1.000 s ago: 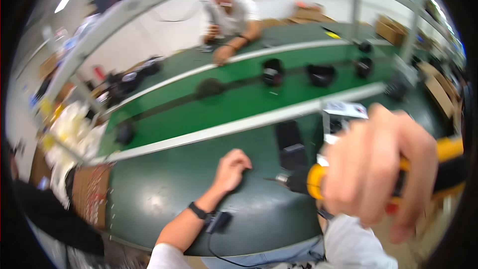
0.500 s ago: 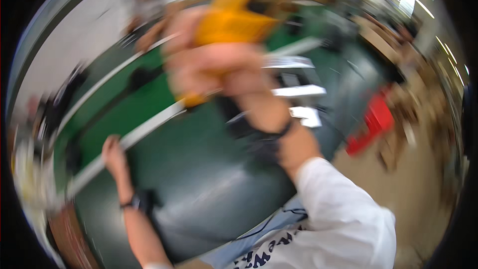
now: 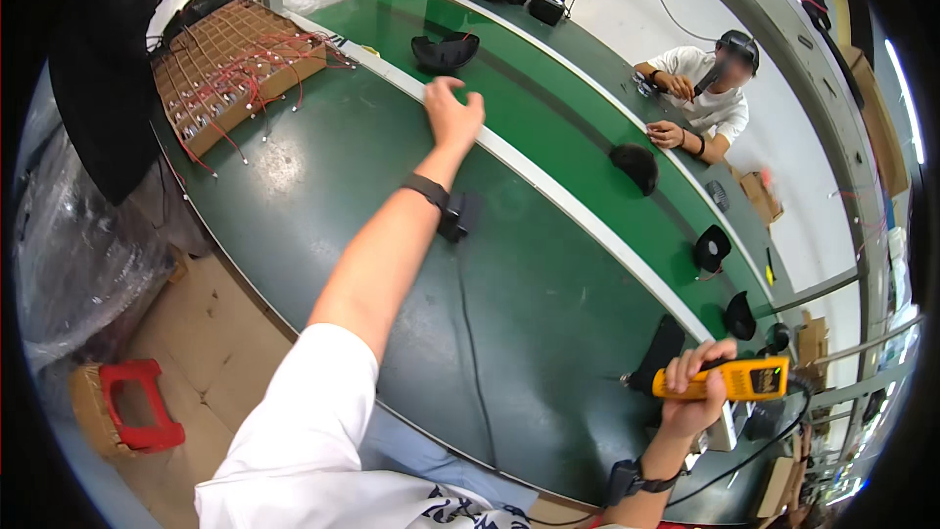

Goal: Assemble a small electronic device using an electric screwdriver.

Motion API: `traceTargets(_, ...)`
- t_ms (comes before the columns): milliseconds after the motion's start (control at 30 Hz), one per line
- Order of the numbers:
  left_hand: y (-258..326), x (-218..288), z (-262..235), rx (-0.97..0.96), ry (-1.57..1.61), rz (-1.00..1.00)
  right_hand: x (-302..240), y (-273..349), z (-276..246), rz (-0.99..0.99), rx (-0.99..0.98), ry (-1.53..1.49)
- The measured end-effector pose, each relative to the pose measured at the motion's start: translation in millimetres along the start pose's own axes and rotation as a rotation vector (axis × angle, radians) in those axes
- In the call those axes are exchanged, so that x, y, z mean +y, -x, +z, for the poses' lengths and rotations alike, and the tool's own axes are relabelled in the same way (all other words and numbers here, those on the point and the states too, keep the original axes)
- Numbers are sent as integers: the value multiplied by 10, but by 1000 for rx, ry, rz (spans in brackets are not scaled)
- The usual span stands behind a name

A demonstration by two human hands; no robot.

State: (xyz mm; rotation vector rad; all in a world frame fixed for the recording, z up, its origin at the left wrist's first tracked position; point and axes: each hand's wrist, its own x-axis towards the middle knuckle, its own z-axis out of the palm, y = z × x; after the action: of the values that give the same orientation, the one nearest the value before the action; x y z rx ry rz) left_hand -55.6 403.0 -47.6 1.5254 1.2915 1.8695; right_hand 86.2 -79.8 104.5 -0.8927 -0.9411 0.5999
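My left hand (image 3: pixel 453 120) reaches out over the white rail (image 3: pixel 529 173) of the green conveyor belt. Its fingers are curved and apart, with nothing between them. Just beyond the fingertips, a black curved shell (image 3: pixel 446 53) lies on the belt; a gap shows between hand and shell. At the lower right, my right hand (image 3: pixel 697 390) is wrapped round a yellow electric screwdriver (image 3: pixel 749 379). Its dark nose and thin bit point left over the table, and a black cable trails from its back end. Under the nose lies a flat black object (image 3: pixel 664 345).
A cardboard tray (image 3: pixel 245 73) of small parts with red wires sits at the table's far left corner. More black shells (image 3: pixel 634 168) lie along the belt. Across it a co-worker (image 3: pixel 707 88) handles something small. A red plastic stool (image 3: pixel 142 407) stands on the floor at left.
The view has swung toward the left end of the table. The screwdriver, raised close before the camera earlier, is now lower at the right. My left hand now extends near the black shell.
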Motion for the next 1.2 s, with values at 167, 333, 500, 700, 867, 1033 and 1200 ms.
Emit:
traceTargets(167,-671,-324,-150,203,-43,-64,74,312,-129,-36,113,-5)
traceTargets(333,-956,-274,-58,15,-92,-83,82,334,-200,-81,134,-22)
traceTargets(500,-1143,-459,-106,-247,-179,-9,130,313,-113,-86,74,-69)
traceTargets(700,-741,-130,-102,-185,-136,251,92,406,-130,-76,67,-76)
traceTargets(867,-239,495,-262,-305,38,335,56,419,-102,-132,147,1)
traceTargets(1033,582,1294,-457,-580,182,407,-88,397,-96,-205,356,119)
traceTargets(1200,1533,1939,-743,-960,321,411,-637,356,-255,-321,397,184)
